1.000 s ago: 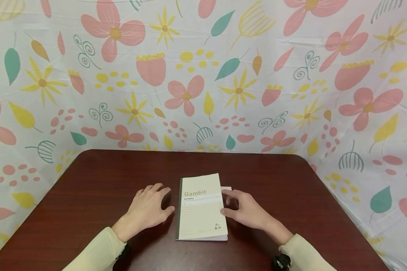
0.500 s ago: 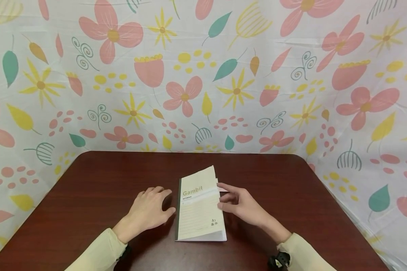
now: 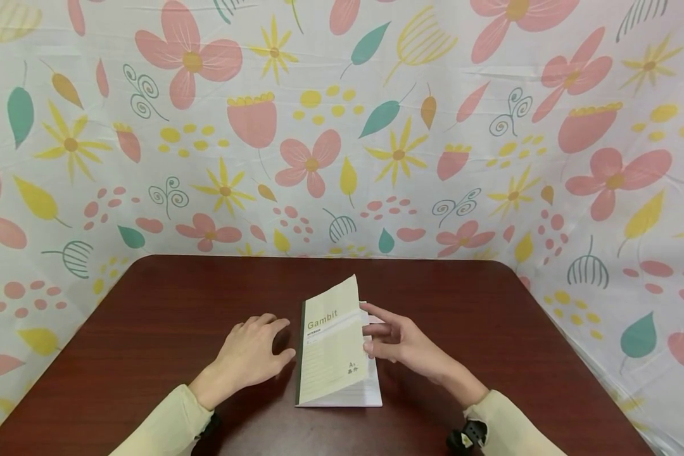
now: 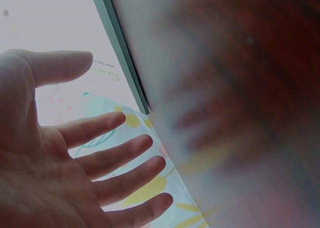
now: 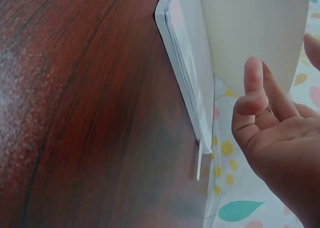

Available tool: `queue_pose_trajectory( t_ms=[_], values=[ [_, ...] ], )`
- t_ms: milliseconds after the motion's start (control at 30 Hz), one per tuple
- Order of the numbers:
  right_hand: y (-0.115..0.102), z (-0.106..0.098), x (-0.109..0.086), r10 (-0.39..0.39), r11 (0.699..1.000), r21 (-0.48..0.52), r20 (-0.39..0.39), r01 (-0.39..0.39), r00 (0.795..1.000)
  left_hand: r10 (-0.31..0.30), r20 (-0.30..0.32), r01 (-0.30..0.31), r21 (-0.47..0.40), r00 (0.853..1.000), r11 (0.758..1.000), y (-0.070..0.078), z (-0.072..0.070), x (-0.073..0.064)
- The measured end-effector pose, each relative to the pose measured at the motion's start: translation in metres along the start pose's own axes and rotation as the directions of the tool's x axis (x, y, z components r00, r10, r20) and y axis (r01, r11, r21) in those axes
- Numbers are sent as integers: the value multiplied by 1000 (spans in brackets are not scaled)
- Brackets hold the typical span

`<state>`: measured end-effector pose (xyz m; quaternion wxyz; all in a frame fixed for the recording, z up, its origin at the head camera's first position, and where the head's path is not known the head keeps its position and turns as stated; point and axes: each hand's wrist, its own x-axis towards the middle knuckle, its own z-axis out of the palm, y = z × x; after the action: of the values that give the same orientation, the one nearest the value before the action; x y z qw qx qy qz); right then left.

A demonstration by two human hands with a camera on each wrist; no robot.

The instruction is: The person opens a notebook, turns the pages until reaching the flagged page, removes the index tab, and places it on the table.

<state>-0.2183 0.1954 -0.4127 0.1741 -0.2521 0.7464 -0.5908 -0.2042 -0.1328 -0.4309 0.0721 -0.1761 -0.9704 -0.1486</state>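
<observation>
Notebook (image 3: 332, 364), pages (image 3: 363, 392) inside raised cover (image 3: 333, 332); left hand (image 3: 247, 353) spread, grip of right hand (image 3: 410, 347) unclear

Tabletop setting enclosed by hung fabric. The working area was an indoor, screened-off desk space, identified by a dark red-brown, wood-grained surface (image 3: 205, 291) with rounded far corners and a faint sheen. Light-coloured cloth (image 3: 353, 152), creased in places, rose directly behind its far edge and continued along both sides, forming a three-sided enclosure. The fabric's print comprised pink flowers (image 3: 189, 60), yellow flowers (image 3: 399, 154) and teal leaves (image 3: 380, 119), a decorative pattern of household character. A notebook (image 3: 330, 348) on the wood suggested desk use. Because the drapery concealed the room beyond, home, office and studio could not be distinguished.
</observation>
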Motion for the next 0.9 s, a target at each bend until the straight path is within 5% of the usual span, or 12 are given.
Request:
queue_pose_trajectory(
  t_ms=[433,900],
  values=[
    [-7,7,10,-29,999,-46,-4,29,1000,-16,0,16,-102,1000,995,-6,-5,2],
    [-14,23,29,-102,990,-100,-27,98,994,-65,-14,57,-337,998,940,-10,-15,4]
  ],
)
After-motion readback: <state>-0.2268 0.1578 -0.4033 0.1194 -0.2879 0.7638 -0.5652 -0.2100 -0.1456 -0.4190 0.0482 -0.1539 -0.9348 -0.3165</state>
